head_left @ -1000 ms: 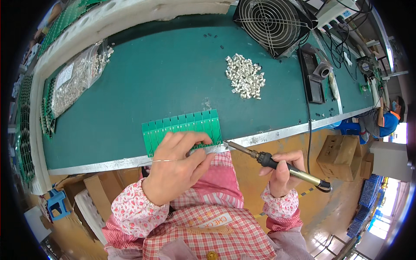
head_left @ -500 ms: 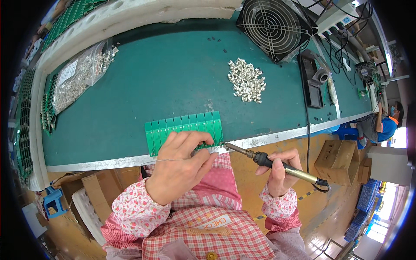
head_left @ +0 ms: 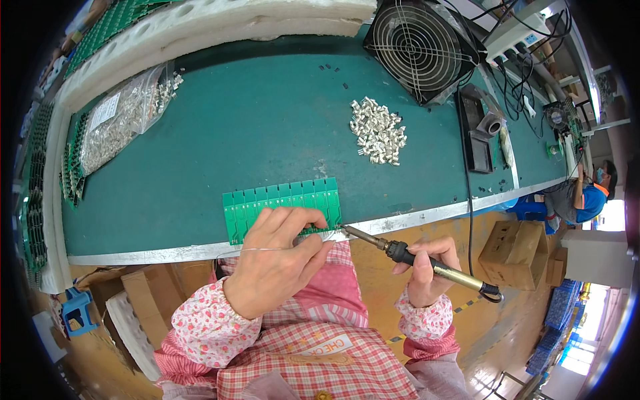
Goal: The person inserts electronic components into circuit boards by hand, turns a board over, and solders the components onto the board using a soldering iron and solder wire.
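Right hand (head_left: 429, 270): grasping iron (head_left: 398, 252), tip (head_left: 348, 229) at 4 o'clock corner of board (head_left: 283, 196). Left hand (head_left: 272, 270): pinching wire (head_left: 263, 249). Step: likely soldering; next calls for steady tip, wire feed.

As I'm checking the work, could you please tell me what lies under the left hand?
Under the left hand are the green circuit board and bench's silver edge, partly visible; what it covers is hidden.

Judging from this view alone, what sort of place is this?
Probably an electronics assembly workshop: in view are a soldering iron in the right hand, a green circuit board and a pile of small metallic parts.
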### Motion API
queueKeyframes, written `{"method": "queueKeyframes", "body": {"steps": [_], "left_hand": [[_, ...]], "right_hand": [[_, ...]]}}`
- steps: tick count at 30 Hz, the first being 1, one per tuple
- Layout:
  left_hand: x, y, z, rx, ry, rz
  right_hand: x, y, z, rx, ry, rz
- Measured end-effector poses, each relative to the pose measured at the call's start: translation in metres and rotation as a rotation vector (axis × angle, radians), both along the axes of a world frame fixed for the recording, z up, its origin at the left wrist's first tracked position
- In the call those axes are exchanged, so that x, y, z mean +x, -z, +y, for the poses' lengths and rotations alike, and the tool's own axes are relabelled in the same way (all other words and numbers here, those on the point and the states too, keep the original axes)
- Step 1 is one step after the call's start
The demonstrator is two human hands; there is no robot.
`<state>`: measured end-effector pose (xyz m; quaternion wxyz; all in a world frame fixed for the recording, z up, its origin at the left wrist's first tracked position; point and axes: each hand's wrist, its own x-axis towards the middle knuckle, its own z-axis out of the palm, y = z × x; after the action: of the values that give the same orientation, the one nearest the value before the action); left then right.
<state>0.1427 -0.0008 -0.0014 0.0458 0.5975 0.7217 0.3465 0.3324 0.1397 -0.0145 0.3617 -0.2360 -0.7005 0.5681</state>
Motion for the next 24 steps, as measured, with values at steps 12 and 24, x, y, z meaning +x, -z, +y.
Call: {"method": "queueKeyframes", "body": {"steps": [12, 24], "left_hand": [[-0.0005, 0.0028, 0.0009, 0.05, -0.009, -0.037], [-0.0029, 0.0011, -0.0002, 0.048, -0.005, -0.056]], "right_hand": [[-0.0012, -0.0006, -0.0008, -0.001, 0.027, 0.011], [0.001, 0.0019, -0.002, 0.078, -0.015, 0.017]]}}
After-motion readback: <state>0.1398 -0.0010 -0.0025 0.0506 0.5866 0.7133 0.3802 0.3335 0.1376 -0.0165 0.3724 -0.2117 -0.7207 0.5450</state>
